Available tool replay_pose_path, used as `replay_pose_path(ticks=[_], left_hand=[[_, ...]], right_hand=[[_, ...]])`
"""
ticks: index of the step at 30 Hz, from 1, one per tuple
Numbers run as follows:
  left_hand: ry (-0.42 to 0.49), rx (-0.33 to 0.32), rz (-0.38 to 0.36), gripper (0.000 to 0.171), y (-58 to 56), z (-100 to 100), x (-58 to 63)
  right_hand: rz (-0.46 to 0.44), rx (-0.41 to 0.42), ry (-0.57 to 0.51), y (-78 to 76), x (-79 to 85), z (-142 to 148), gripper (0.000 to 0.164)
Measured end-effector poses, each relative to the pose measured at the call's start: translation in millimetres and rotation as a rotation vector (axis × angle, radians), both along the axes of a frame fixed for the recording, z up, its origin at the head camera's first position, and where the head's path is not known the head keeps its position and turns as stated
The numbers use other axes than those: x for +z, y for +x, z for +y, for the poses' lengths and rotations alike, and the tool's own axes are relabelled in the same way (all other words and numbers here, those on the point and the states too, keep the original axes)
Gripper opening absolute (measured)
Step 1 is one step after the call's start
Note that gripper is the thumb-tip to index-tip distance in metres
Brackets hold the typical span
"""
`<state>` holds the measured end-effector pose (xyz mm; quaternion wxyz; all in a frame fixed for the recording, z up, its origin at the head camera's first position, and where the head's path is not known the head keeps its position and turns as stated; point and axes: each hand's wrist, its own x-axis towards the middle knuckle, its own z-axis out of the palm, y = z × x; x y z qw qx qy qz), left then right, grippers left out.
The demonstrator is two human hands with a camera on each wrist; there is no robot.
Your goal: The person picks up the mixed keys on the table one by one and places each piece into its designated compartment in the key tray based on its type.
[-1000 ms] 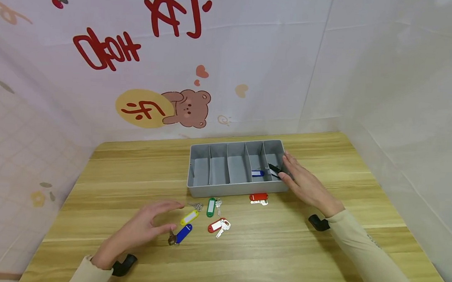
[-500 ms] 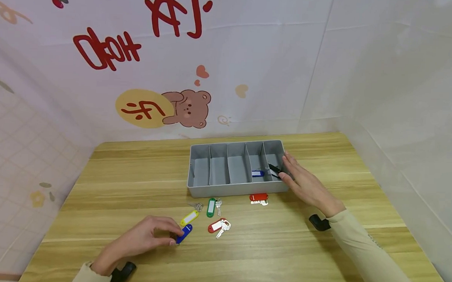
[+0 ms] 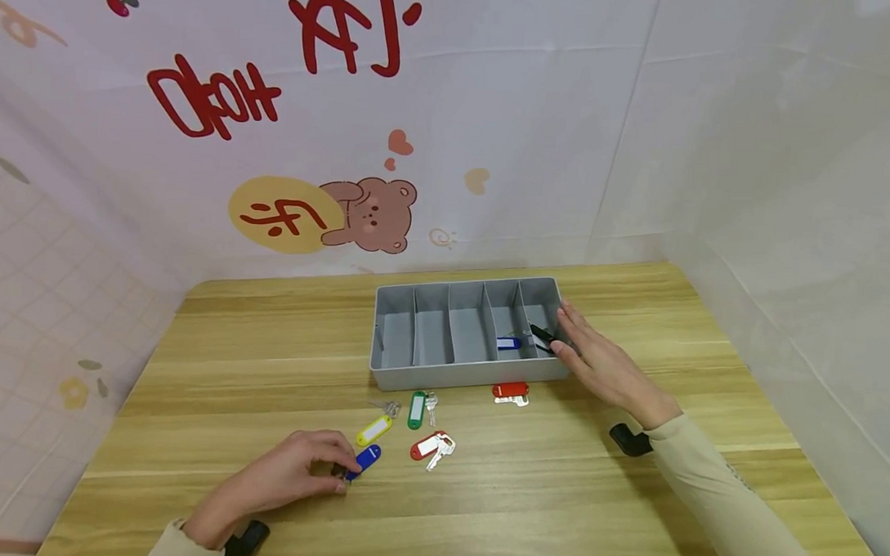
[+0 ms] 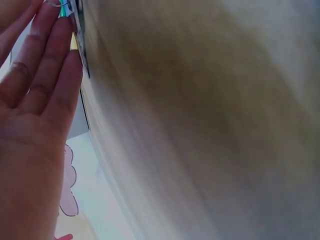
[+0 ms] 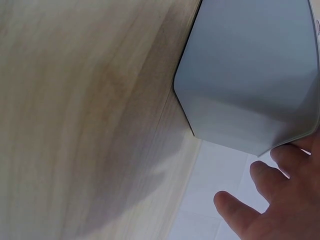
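My left hand (image 3: 302,469) is low over the table at the left, thumb and fingertips closing round the key of a blue key tag (image 3: 365,460). In the left wrist view a bit of metal ring (image 4: 59,4) shows by the fingertips. My right hand (image 3: 607,365) rests on the right end of a grey divided tray (image 3: 471,372), fingers fairly straight along the rim and thumb over the end compartment. Another blue tag (image 3: 508,343) lies in the compartment second from the right. Black items (image 3: 542,334) lie in the end one, partly behind the thumb.
A yellow tag (image 3: 374,431) with keys, a green tag (image 3: 416,410) with a key, and a red tag (image 3: 426,447) with a key lie in front of the tray. Another red tag (image 3: 511,389) lies right by its front wall. White printed sheets stand behind the table.
My left hand has come down and right onto the blue tag's key, its fingers drawing in. The right hand stays on the tray.
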<state>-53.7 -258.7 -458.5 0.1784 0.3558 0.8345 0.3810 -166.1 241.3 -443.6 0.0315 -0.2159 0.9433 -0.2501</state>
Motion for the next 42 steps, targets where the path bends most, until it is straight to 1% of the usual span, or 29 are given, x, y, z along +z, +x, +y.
replay_pose_path(ticks=[3,6,9,11,13,19,25,29,32,36,42], left_hand=[[-0.028,-0.008,0.017,0.014,-1.3,1,1.1],[-0.036,-0.029,0.071,0.01,-2.9,2,1.8],[-0.032,-0.036,0.113,0.01,-4.1,2,1.2],[-0.024,-0.018,0.128,0.011,-4.3,2,0.5],[-0.011,0.016,0.14,0.012,-4.0,3,-0.4],[0.072,0.109,0.211,0.013,-3.0,5,-0.9],[0.111,0.198,0.195,0.015,-4.1,9,8.1],[0.129,0.217,0.233,0.02,-6.0,14,13.3],[0.153,0.218,0.288,0.022,-7.8,19,16.6],[0.192,0.222,0.348,0.022,-10.5,27,21.1],[0.217,0.263,0.37,0.021,-15.3,40,27.1]], right_hand=[[-0.006,-0.001,-0.005,0.1,-0.2,1,0.071],[-0.014,-0.004,-0.006,0.3,-0.1,1,0.071],[-0.017,-0.005,-0.007,0.3,0.2,1,0.072],[-0.014,-0.004,-0.006,0.1,0.3,1,0.072],[-0.015,-0.003,-0.008,0.2,0.2,1,0.072],[-0.018,-0.001,-0.017,1.1,-1.1,0,0.072],[0.009,0.009,-0.029,1.1,-2.3,-1,0.071],[0.015,0.013,-0.039,0.7,-3.0,-1,0.071],[0.02,0.015,-0.043,0.8,-3.2,-1,0.07],[0.025,0.018,-0.044,1.1,-3.6,-1,0.07],[0.022,0.021,-0.048,0.9,-4.1,0,0.07]])
